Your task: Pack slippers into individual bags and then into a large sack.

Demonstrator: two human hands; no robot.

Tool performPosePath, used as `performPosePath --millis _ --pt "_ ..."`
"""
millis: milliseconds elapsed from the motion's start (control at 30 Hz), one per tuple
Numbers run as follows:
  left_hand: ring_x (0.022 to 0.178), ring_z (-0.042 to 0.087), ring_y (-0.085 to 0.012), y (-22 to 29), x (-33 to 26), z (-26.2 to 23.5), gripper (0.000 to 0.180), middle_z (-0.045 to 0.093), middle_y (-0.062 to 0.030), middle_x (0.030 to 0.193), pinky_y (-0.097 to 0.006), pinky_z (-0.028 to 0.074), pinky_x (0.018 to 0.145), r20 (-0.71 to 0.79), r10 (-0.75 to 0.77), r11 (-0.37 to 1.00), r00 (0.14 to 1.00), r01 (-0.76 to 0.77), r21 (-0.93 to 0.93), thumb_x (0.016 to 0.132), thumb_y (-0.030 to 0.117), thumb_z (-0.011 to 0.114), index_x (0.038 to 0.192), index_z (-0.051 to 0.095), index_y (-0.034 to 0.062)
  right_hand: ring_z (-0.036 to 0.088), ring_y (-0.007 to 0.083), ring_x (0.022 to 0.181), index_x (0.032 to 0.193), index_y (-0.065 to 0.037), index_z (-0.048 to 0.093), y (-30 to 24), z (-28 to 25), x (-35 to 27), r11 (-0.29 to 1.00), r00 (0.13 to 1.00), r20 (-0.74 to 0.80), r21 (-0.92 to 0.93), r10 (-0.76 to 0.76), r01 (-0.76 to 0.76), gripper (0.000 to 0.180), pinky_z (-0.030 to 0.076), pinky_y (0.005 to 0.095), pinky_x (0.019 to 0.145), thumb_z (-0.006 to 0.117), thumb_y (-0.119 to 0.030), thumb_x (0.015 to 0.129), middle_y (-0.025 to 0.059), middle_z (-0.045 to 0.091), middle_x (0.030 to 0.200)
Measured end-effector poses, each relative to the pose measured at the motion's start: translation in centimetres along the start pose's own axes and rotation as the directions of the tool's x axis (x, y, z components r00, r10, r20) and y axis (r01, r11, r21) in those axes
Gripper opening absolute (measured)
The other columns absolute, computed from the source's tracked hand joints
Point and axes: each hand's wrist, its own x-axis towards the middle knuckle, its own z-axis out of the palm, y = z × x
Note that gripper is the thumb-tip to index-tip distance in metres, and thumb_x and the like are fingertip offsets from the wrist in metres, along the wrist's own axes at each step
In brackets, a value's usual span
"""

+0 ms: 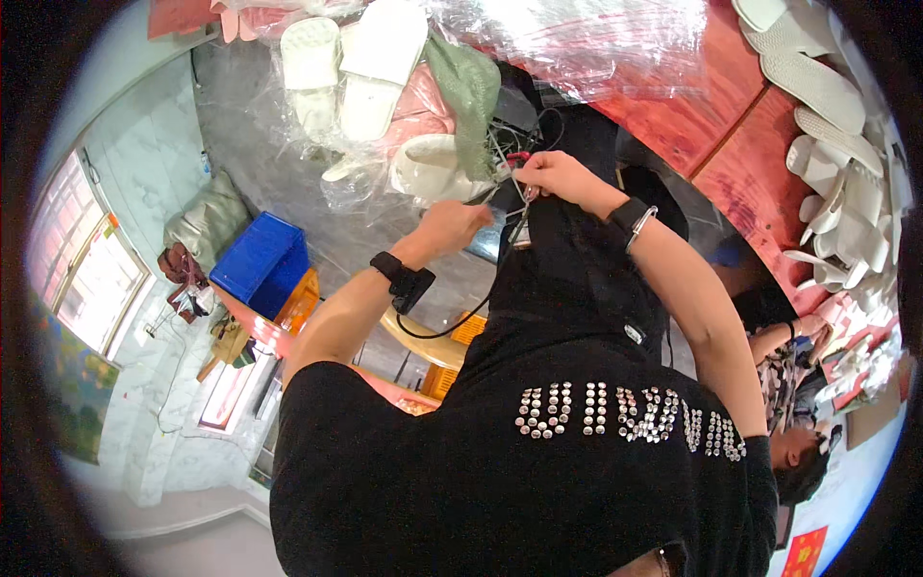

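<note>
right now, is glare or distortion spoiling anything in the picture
Head view: strong glare whitens the clear plastic wrap; head view: daylight washes out the window, and the fisheye curves the scene within a black rim; head view: fine detail at the right hand is hard to resolve.

Silvery studs form large lettering across the black shirt, lower centre of the frame. A red sheet at lower right bears yellow marks too small to read.
</note>
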Motion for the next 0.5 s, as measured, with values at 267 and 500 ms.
performPosePath --millis 267,500 --pt "0.064 0.057 -0.0287 2.4 -1.6 -2.2 0.012 0.060 -0.0073 0.072 -0.038 0.044 0.056 -0.034 0.165 0.967 0.986 -0.168 -0.193 0.081 0.019 0.049 0.087 0.060 0.0151 0.057 0.0178 0.067 0.078 -0.004 0.064 -0.5 0.7 0.3 0.961 1.000 -0.008 -0.277 0.022 -0.023 0.022 0.044 0.0274 0.062 0.056 -0.024 0.073 0.0053 0.060 0.069" --pt "0.061 0.056 -0.0234 5.0 -0.5 -3.0 0.013 0.057 -0.0044 0.066 -0.036 0.041 0.055 -0.054 0.370 0.929 0.927 -0.368 0.035 0.083 0.020 0.048 0.087 0.059 0.0162 0.050 0.0105 0.055 0.069 -0.001 0.061 -1.2 -0.5 -0.2 0.990 0.995 0.034 -0.108 0.092 -0.088 0.015 0.041 0.0242 0.053 0.055 -0.015 0.069 0.0024 0.055 0.062"
